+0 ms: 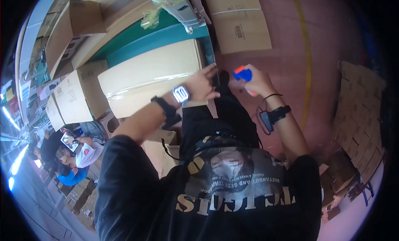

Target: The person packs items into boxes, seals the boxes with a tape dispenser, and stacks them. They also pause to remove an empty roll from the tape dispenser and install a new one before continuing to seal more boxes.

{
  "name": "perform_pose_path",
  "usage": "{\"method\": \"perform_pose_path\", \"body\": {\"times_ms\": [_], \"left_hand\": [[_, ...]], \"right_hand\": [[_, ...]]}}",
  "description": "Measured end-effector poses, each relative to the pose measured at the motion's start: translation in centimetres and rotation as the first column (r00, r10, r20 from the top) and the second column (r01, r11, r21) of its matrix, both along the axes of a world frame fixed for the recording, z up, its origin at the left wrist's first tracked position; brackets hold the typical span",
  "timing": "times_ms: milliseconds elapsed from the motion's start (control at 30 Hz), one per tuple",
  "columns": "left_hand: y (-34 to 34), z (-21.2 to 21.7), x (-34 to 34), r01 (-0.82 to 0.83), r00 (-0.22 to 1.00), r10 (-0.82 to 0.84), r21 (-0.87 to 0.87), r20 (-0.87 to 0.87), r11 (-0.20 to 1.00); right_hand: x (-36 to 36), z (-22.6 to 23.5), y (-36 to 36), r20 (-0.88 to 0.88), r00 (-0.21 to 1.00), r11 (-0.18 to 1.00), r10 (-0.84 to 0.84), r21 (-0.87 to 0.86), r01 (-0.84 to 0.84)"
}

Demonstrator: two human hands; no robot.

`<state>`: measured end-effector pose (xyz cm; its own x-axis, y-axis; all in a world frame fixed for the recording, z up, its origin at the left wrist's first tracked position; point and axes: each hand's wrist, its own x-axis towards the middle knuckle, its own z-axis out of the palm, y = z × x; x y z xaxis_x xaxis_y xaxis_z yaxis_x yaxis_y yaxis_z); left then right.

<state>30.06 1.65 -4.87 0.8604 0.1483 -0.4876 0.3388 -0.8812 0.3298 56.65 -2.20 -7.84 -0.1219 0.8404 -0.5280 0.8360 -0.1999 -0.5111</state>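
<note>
My left hand rests flat on the near right corner of a taped cardboard box that lies on a green conveyor. A watch and a black band sit on that wrist. My right hand is closed around a blue and orange tape dispenser, held just to the right of the box's corner, over the reddish floor. A black device is strapped to my right wrist.
More cardboard boxes line the conveyor to the left and one box lies beyond it. Flattened cartons are stacked at the right. Other people sit at the lower left.
</note>
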Motion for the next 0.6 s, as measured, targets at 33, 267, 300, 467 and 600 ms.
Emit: {"method": "perform_pose_path", "body": {"times_ms": [33,267,300,467,600], "left_hand": [[-0.6,0.0,-0.3,0.009,1.0,-0.009,0.017,0.005,1.0],[-6.7,0.5,-4.9,-0.53,0.837,0.511,0.055,0.197,0.846],[-6.6,-0.6,-5.2,-0.539,0.817,0.513,0.034,0.265,0.841],[-6.8,-1.5,-7.3,-0.581,0.722,0.551,-0.065,0.418,0.811],[-6.4,-1.8,-6.8,-0.565,0.696,0.541,-0.105,0.473,0.818]], "right_hand": [[0.2,0.0,1.2,0.005,1.0,1.0,-0.009,0.017,0.009],[-6.5,0.4,14.1,-0.728,0.536,0.898,-0.428,-0.277,0.341],[-7.7,-0.3,15.4,-0.668,0.688,0.958,-0.285,-0.177,0.226],[-9.3,1.2,17.1,-0.448,0.893,0.993,0.045,-0.076,-0.088],[-9.0,1.2,16.7,-0.435,0.9,0.997,-0.024,-0.075,-0.01]]}}
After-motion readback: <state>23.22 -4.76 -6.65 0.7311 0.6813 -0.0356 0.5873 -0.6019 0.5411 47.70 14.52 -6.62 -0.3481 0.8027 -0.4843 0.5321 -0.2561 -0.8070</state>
